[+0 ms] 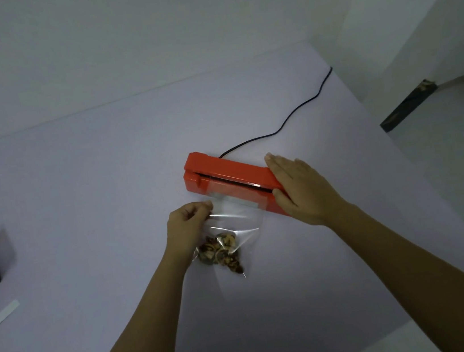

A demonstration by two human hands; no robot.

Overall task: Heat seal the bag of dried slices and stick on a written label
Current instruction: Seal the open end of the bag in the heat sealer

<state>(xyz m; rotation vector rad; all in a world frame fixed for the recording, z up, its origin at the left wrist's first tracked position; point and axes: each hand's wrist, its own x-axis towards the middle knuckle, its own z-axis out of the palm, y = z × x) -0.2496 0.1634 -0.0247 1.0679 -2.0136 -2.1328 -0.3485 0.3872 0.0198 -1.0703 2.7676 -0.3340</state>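
Bag (239, 224) in sealer (224, 172)
Left hand (187, 227) pinches its edge; right hand (301, 190), fingers straight, presses the sealer lid beside it.

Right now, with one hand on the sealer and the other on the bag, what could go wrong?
1. The left hand pinches only one top corner of the bag. The other corner lies loose, so the mouth may sit skewed or wrinkled on the sealer and seal unevenly.
2. The left fingertips are close to the sealer's front edge, while the right hand rests flat on its top. Pressing down could nip or warm them.
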